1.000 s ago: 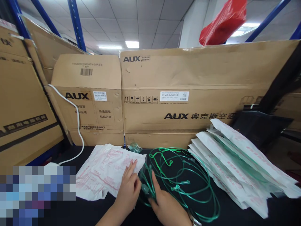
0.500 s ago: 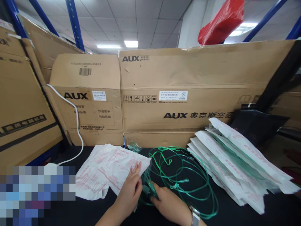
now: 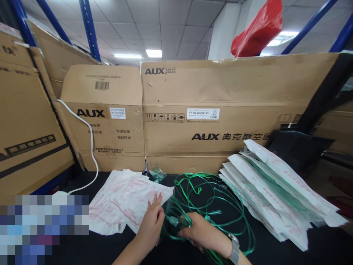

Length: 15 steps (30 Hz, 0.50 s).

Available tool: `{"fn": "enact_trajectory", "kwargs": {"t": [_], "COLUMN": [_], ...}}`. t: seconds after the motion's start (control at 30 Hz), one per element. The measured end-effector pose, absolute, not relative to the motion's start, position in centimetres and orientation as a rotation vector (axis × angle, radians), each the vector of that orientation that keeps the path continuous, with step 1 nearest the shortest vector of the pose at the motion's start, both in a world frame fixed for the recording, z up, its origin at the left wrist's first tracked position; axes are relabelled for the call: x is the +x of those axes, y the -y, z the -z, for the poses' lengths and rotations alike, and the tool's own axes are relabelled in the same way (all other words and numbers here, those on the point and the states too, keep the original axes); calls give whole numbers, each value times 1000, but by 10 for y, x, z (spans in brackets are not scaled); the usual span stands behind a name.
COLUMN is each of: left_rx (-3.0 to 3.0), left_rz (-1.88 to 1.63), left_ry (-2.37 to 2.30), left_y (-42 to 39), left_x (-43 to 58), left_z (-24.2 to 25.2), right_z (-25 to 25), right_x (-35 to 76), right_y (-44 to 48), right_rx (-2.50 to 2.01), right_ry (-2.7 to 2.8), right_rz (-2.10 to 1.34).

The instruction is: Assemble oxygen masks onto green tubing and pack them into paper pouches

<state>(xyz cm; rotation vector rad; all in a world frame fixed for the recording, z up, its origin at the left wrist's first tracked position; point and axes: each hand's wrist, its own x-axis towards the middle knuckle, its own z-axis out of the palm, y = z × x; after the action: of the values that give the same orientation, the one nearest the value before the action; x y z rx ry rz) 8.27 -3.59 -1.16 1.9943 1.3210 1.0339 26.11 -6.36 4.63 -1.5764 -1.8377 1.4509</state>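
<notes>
The person's right hand [image 3: 202, 235] is closed around a bunch of green see-through oxygen tubing [image 3: 209, 191], with the fingers curled over it so the loops stay gathered in one spot. A small clear connector [image 3: 173, 221] on the tubing sits between the two hands. The left hand [image 3: 151, 221] is close by, with its fingers up and a little apart and the tips on the edge of a flat pouch [image 3: 124, 202] with pink print. That touch may be there to keep the pouch from sliding, but the hand hides the thumb, so I cannot tell if it is pinching the pouch or the tubing. The rest of the tubing lies in big loose rings on the black table [image 3: 275, 252], in the space between the flat pouch and a stack of long pouches [image 3: 275, 191] on the right. Those pouches fan out and lean on each other, and green tubing shows through them, so they seem to be filled. A small see-through green mask [image 3: 157, 175] lies behind the flat pouch, though it is too small to be sure what it is. A wristwatch [image 3: 235, 250] sits on the right wrist. Big flat AUX cardboard boxes [image 3: 209, 88] stand along the back of the table like a wall, and a white cable [image 3: 91, 147] runs down over one of them
</notes>
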Motion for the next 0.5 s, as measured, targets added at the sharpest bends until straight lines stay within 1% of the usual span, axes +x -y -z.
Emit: {"fn": "enact_trajectory", "kwargs": {"t": [0.13,0.2,0.5], "left_rx": [1955,1987,2000], "left_rz": [-1023,-1001,-942], "left_ry": [-1393,-1395,-1428], "left_y": [31,32,33], "left_x": [82,83,85], "left_z": [12,12,13], "right_z": [-51,-53,-64], "right_x": [263,262,264], "right_y": [70,73,79], "right_rx": [-1603,-1595,-1685], "right_ry": [2027,2109,2243], "right_rz": [-1036,-889,-726]}}
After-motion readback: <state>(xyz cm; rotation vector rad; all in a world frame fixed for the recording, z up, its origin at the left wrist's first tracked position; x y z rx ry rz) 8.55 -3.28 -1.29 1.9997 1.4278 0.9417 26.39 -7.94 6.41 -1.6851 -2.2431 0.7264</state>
